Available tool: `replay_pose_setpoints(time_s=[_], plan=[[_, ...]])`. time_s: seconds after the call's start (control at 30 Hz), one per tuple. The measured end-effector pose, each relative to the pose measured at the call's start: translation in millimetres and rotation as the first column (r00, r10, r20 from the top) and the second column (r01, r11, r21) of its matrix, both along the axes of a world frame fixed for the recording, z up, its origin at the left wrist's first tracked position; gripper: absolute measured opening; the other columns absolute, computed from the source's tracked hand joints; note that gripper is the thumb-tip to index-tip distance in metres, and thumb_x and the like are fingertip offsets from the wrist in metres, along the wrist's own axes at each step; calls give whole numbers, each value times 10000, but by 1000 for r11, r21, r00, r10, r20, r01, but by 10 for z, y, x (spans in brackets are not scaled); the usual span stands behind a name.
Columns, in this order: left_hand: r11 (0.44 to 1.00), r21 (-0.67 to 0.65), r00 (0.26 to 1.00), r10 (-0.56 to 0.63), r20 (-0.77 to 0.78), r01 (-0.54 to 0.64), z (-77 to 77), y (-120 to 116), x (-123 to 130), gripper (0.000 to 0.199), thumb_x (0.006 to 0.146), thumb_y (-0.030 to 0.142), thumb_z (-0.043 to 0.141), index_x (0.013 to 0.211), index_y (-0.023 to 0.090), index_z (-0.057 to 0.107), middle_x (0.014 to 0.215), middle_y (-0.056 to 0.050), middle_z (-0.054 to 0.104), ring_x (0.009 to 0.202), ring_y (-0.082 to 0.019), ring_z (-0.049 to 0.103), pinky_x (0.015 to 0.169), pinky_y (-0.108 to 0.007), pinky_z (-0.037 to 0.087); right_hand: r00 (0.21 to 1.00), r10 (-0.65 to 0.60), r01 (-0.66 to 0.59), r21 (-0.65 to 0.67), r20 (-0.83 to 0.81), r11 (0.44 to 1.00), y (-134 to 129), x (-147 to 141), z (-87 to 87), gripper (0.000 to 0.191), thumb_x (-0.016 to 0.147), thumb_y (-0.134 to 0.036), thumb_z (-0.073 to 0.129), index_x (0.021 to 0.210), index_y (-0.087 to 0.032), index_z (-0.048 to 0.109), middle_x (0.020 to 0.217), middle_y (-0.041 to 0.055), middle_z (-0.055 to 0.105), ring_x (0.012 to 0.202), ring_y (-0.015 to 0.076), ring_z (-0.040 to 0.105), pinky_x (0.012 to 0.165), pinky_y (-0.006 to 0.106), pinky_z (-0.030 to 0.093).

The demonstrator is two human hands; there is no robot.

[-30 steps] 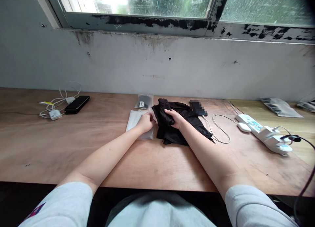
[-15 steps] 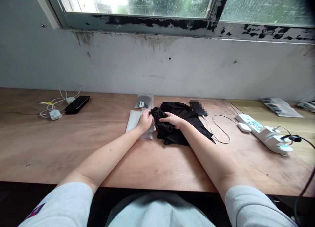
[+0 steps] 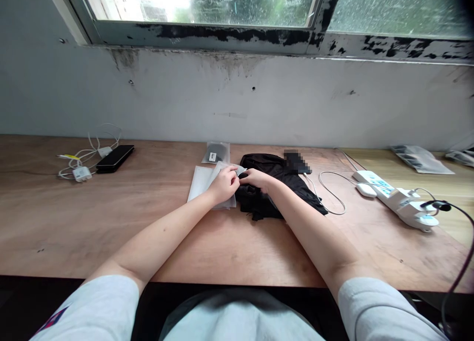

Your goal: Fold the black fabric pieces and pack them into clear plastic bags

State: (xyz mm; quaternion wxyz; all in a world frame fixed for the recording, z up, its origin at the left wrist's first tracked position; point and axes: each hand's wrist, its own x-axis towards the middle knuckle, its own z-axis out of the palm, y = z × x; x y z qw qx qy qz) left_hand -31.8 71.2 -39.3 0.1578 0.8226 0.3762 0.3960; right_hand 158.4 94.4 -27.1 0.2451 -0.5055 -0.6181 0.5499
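pinching the top edge of a plastic bag [image 3: 203,184] between thumb and fingers, the left hand [image 3: 223,184] lifts it slightly, and the right hand [image 3: 255,179] lies just beside it, fingers curled on a black garment [image 3: 259,208], though whether they grip or only press cannot be told. beneath a rain-specked window [image 3: 203,5] and a stained wall [image 3: 222,104], a wooden desk [image 3: 92,222] holds everything. since a moment ago, the hands have closed in, and the bag's raised edge now meets the bunched garment, which lies to its right. the hands and the cloudy plastic hide the bag's mouth, so any cloth inside cannot be made out. farther off are a power strip [image 3: 392,199], a phone [image 3: 114,158], a small black packet [image 3: 216,153] and a pixelated patch [image 3: 296,162].
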Motion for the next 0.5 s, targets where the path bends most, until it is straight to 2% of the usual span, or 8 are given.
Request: replay_pose_setpoints(time_s=[0.1,0.2,0.27,0.4,0.5], plan=[[1000,-27,1000,10,-16,-10,-20,-23,43,263,907,186,495,645,207,513,1298,-131,629,1236,-261,597,1065,-421,493,997,-77,77,15,-7,997,-39,-74,-36,171,718,-285,755,820,-155,712,710,7,686,628,144,616,519,216,434],[998,12,998,63,15,-63,-29,-35,101,277,915,176,486,644,207,533,1277,-115,651,1333,-273,521,1142,-459,429,988,-151,148,121,18,982,-101,-195,-79,112,702,-228,724,783,-153,706,672,-11,651,611,122,568,511,201,391],[993,12,993,114,22,-115,-28,-39,132,279,905,166,497,631,208,531,1257,-112,669,1374,-289,476,1175,-489,387,985,-174,172,126,7,977,-123,-254,-86,104,677,-191,718,772,-153,699,655,-18,634,613,118,553,512,195,378],[976,-70,977,209,37,-206,-28,-40,152,279,894,149,500,624,210,527,1243,-108,685,1376,-296,470,1185,-503,366,957,-169,136,-146,-238,980,-117,-260,-54,158,681,-224,705,827,-173,673,678,-8,640,627,141,590,540,220,439],[962,-108,966,255,41,-249,-28,-62,176,278,899,151,494,631,206,546,1271,-111,675,1371,-291,471,1198,-501,347,920,-180,112,-208,-347,972,-142,-283,-59,188,682,-232,700,858,-197,644,698,-14,641,642,153,615,559,235,479]])
